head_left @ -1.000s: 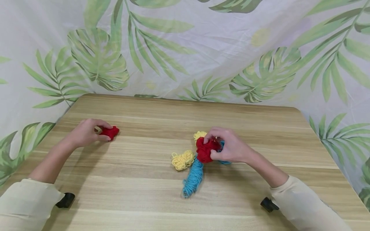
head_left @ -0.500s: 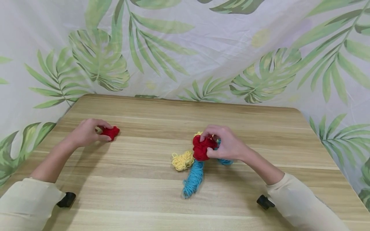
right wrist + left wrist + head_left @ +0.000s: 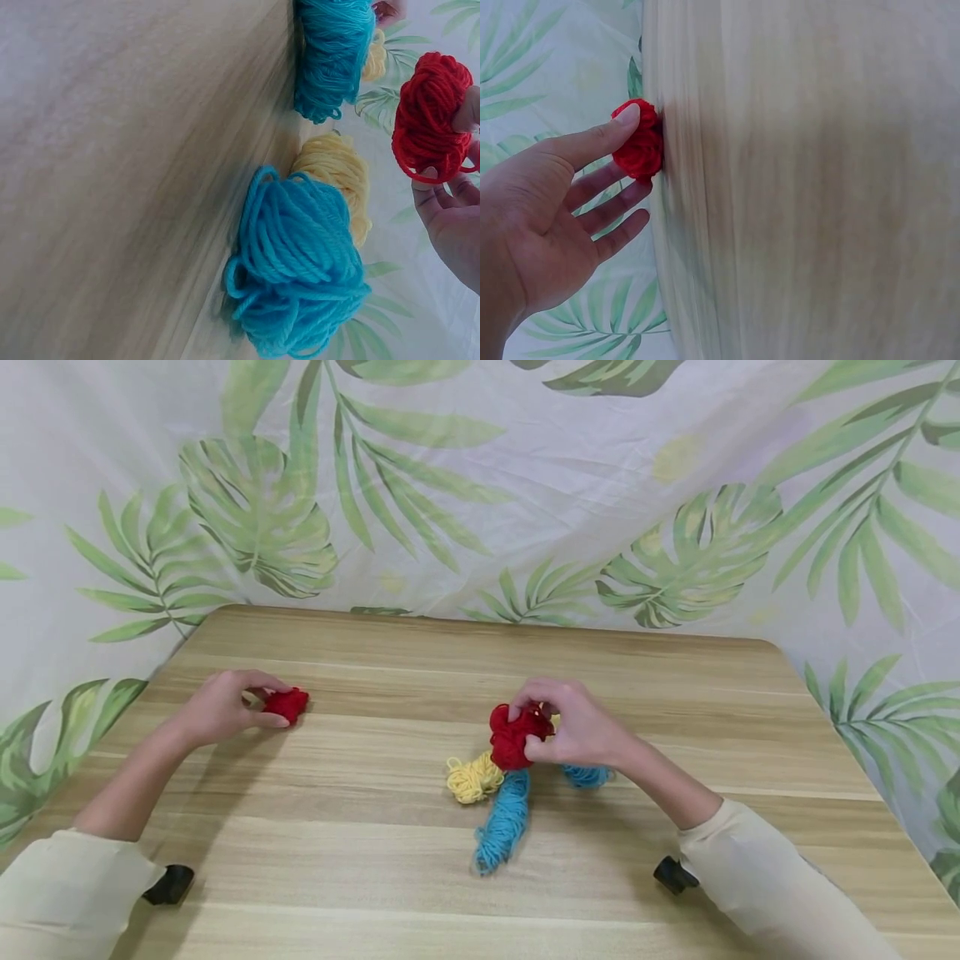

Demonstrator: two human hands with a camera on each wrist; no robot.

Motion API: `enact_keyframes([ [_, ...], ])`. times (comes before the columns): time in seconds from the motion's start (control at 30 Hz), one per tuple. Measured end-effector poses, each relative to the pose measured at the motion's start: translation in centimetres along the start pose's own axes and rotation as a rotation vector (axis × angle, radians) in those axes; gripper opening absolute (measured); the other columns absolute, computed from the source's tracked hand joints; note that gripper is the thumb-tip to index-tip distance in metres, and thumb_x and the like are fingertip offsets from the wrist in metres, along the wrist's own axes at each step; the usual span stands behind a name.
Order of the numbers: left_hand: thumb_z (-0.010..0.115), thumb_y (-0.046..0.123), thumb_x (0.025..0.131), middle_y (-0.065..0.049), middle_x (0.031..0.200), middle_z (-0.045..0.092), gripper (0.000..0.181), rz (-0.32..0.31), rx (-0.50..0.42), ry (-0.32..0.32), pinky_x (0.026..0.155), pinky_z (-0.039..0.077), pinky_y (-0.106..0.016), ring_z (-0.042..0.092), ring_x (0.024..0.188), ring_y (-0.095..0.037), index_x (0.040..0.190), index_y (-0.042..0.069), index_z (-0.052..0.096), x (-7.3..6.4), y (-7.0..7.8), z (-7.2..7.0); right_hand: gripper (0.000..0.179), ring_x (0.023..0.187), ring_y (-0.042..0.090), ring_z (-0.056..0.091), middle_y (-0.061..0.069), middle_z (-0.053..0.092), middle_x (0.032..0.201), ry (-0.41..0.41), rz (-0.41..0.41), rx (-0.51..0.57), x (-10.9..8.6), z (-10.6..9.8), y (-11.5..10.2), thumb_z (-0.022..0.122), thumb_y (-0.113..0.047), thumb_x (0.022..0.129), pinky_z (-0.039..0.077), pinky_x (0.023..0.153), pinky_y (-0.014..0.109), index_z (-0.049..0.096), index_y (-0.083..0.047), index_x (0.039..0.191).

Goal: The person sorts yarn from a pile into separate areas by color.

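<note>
Red yarn (image 3: 510, 745) hung pinched in the right hand (image 3: 572, 724), left hand (image 3: 225, 703) pinching another red bundle (image 3: 289, 703), so carrying the first clear of the blue yarn (image 3: 504, 822), unsnagged, seemed wise

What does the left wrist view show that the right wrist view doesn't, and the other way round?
Only the left wrist view: the left hand with its palm showing, its grip pinching a red bundle of yarn.

Only the right wrist view: the right hand holding another red bundle off the table, plus two blue bundles and two yellow bundles.

Both: wooden tabletop and leafy backdrop; the hand sliver topping the right view is probably the left.
</note>
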State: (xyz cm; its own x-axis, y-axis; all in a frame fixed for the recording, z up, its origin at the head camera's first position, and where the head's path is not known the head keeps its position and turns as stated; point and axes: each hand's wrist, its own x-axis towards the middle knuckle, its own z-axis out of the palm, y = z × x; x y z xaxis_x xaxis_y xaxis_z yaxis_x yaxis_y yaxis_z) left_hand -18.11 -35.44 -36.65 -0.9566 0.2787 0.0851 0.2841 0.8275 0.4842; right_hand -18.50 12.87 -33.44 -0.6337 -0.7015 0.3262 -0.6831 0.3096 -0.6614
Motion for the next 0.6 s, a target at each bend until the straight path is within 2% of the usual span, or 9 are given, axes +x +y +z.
enact_keyframes([
  [0.17, 0.092, 0.009, 0.077, -0.030, 0.113, 0.070, 0.053, -0.025, -0.015, -0.022, 0.075, 0.059, -0.038, 0.069, 0.098, -0.040, 0.120, -0.011, 0.069, -0.1, -0.1, -0.2, 0.022, 0.083, 0.019, 0.060, 0.003, 0.068, 0.096, 0.004, 0.006, 0.015, 0.4, 0.1, 0.1, 0.070, -0.001, 0.077, 0.057, 0.069, 0.033, 0.069, -0.006, 0.098],
  [0.3, 0.092, 0.009, 0.078, -0.031, 0.115, 0.069, 0.053, -0.020, -0.020, -0.029, 0.076, 0.060, -0.039, 0.068, 0.099, -0.041, 0.121, -0.012, 0.069, -0.1, -0.3, -0.4, 0.022, 0.083, 0.019, 0.060, 0.002, 0.067, 0.096, 0.006, 0.018, 0.012, 0.6, 0.1, 0.2, 0.070, -0.001, 0.076, 0.057, 0.069, 0.034, 0.070, -0.006, 0.097],
  [0.5, 0.091, 0.008, 0.079, -0.026, 0.111, 0.072, 0.047, -0.006, -0.023, -0.013, 0.071, 0.057, -0.026, 0.069, 0.096, -0.036, 0.118, -0.009, 0.072, -0.2, -0.3, -0.4, 0.021, 0.083, 0.019, 0.060, 0.003, 0.068, 0.095, 0.000, 0.021, 0.015, 1.0, 0.3, 0.2, 0.071, -0.001, 0.076, 0.056, 0.069, 0.034, 0.070, -0.005, 0.097],
  [0.6, 0.090, 0.007, 0.079, -0.026, 0.109, 0.073, 0.045, 0.006, -0.027, -0.007, 0.070, 0.057, -0.024, 0.069, 0.094, -0.036, 0.117, -0.009, 0.072, -0.2, -0.2, -0.4, 0.021, 0.084, 0.020, 0.059, 0.003, 0.069, 0.095, 0.003, 0.029, 0.020, 1.1, 0.3, 0.3, 0.071, -0.002, 0.076, 0.056, 0.069, 0.032, 0.070, -0.005, 0.097],
])
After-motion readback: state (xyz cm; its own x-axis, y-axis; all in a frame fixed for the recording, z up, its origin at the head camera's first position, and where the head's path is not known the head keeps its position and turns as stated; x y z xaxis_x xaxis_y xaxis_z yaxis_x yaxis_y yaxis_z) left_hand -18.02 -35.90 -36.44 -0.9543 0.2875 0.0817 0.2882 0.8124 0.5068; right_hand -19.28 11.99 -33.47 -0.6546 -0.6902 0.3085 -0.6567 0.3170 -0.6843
